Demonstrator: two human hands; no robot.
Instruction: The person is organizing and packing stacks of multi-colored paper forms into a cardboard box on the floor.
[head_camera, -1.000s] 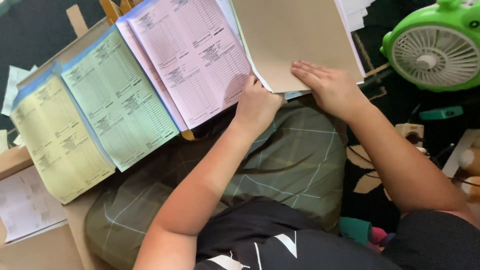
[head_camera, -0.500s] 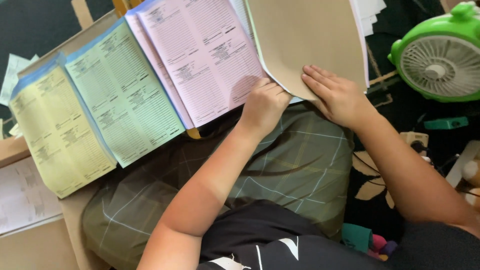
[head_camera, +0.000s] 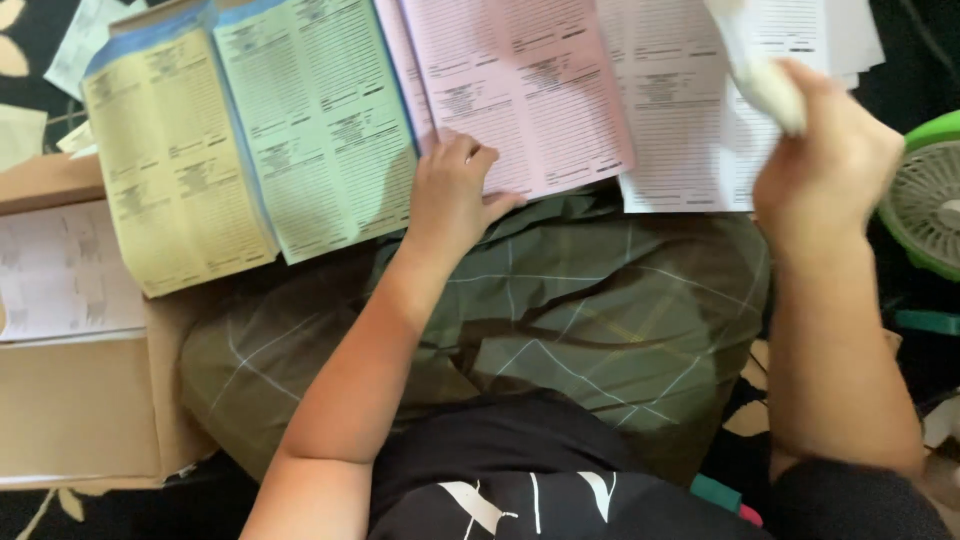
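So here we've got our left hand (head_camera: 452, 195) lying flat with fingers spread and relaxed, pressing on the bottom edge of the pink form sheet (head_camera: 520, 85), right where it meets the green form sheet (head_camera: 315, 120) at about 10 o'clock from the hand, and the yellow form sheet (head_camera: 170, 170) sits further out at 9 o'clock, all three fanned side by side across our lap on the green plaid cushion (head_camera: 560, 310). Our right hand (head_camera: 825, 165) is up at 2 o'clock in the view, fingers pinched around the corner of a white sheet (head_camera: 760, 60) that's lifted and blurry, above the white printed stack (head_camera: 680, 130) lying just right of the pink one. These are thin loose paper forms, so we'd guess they're super light, floppy, and they'll slide over each other if nothing pins them, plus they crease easily. Best bet seems to be taking a single sheet by a corner or edge between thumb and fingertips while the other palm holds the pile down, pretty much like now. There's a green fan (head_camera: 925, 200) at 3 o'clock, can't tell if it's running, but it could flutter the pages. A cardboard box (head_camera: 70, 410) with more papers sits at 8 o'clock
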